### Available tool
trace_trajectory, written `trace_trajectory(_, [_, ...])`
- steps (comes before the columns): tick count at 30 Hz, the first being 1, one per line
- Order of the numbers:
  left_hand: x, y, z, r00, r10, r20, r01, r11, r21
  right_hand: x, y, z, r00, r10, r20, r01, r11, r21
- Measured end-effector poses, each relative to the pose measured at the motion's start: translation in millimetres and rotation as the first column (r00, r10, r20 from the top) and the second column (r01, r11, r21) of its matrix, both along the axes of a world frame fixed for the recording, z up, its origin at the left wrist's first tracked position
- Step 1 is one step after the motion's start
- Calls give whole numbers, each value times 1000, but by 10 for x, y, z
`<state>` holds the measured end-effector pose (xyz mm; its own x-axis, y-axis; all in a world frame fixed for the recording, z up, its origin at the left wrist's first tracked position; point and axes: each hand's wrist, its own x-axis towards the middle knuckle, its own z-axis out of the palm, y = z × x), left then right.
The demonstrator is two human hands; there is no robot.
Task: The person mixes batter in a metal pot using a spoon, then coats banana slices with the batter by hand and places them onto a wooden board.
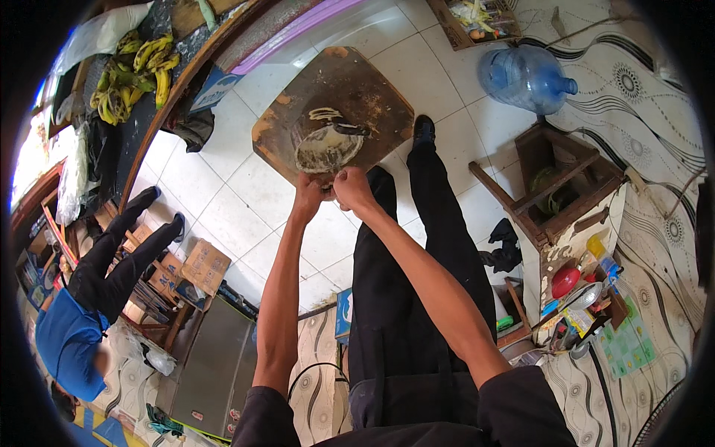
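My left hand [313, 193] and my right hand [353, 187] are close together, fingers curled, just in front of the near rim of a round dish [329, 150]. Whatever may lie between the fingers is too small and hidden to make out. The dish has a pale, blotchy inside, and its contents cannot be told. It is on a worn brown wooden table [368, 84] with cut corners. A dark object [351, 129] like a handle or knife lies at the dish's far right rim. Several pale strips [325, 114] show just beyond it.
Bananas [134, 78] lie on a dark counter at left. A person in a blue shirt [70, 341] stands near cardboard boxes [205, 266]. At right are a large blue water bottle [525, 79], an overturned wooden stool [558, 184] and a rack of kitchen utensils [584, 296].
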<state>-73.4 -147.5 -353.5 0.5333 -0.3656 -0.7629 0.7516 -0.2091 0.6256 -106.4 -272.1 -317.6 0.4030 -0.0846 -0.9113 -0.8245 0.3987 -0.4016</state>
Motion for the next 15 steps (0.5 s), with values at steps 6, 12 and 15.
trace_trajectory(6, [-45, 614, -593, 960, 208, -186, -240, 956, -171, 433, 664, -30, 977, 144, 160, -90, 949, -304])
trace_trajectory(12, [-14, 188, -135, 964, 192, -183, -220, 963, -154, 191, 119, -10, 974, -219, -60, 226, 964, 143])
trace_trajectory(15, [-69, 187, -246, 983, 151, -109, -166, 974, -155, 259, 244, -26, 997, -30, 67, 28, 999, 26])
